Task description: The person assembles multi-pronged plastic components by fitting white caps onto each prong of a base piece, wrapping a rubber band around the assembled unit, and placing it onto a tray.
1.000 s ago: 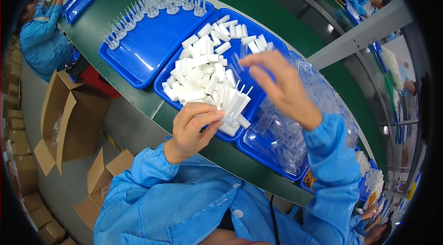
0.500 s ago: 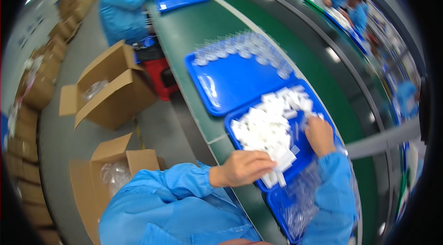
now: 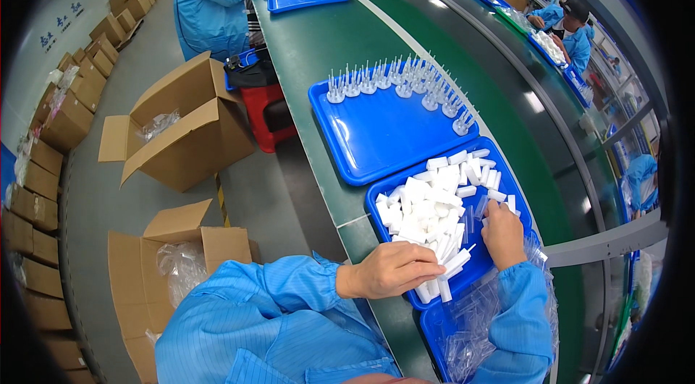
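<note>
My left hand (image 3: pixel 394 269) is closed, thumb and fingers pinched together at the near left part of a blue tray (image 3: pixel 470 268). Its fingertips touch a heap of small white block-like pieces (image 3: pixel 421 204), so what they grip is hidden. Over the right side of the same tray, my right hand (image 3: pixel 504 235) has its fingers bent together beside a few white pieces and some clear tubes (image 3: pixel 474 216). What the right fingers hold, if anything, cannot be made out.
Beyond stands a blue tray (image 3: pixel 376 139) with rows of clear spiked parts (image 3: pixel 405 81). Nearer, another tray holds clear plastic parts (image 3: pixel 467 344). Open cartons (image 3: pixel 177 141) and a red stool (image 3: pixel 265 112) stand left of the green table (image 3: pixel 318 44). Co-workers in blue (image 3: pixel 213 4) work farther off.
The whole view has shifted slightly and become sharper. Both hands stay at the tray of white pieces, with only small finger movements.
</note>
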Available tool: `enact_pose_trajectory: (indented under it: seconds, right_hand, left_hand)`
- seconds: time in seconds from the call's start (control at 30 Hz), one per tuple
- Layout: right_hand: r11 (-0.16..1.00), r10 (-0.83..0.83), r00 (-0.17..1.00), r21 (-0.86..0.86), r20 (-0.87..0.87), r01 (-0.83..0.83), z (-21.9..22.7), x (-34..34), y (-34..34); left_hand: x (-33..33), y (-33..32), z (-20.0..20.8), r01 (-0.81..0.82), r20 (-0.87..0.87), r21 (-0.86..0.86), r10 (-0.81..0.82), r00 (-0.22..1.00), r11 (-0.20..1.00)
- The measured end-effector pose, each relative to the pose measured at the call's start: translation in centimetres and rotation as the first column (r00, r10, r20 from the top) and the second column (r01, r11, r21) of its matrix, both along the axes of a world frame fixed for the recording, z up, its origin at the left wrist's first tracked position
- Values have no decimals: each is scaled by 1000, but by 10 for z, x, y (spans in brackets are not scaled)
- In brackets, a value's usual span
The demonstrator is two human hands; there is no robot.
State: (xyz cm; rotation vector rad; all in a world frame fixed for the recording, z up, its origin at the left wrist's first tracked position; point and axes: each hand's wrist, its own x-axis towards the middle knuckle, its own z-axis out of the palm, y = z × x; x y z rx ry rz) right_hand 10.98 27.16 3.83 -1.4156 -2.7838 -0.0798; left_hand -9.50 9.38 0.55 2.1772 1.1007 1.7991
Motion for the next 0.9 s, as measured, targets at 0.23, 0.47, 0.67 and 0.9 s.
enact_pose_trajectory:
  seconds: [0.23,0.47,0.67,0.9]
  right_hand:
    - [978,-163,835,-198,-526,66,59,4,-20]
    - [922,-357,433,-387,-828,20,90,8,-83]
    - [931,-329,495,-365,-804,25,92,21,-123]
    - [993,-42,640,-100,-767,-56,99,24,-141]
  left_hand:
    - [-3,3,15,9,-128,81,1,992,997]
    - [9,0,32,151,-219,53,-136,966,987]
    - [23,1,33,188,-248,55,-169,954,981]
    - [23,-5,32,211,-266,19,-198,943,977]
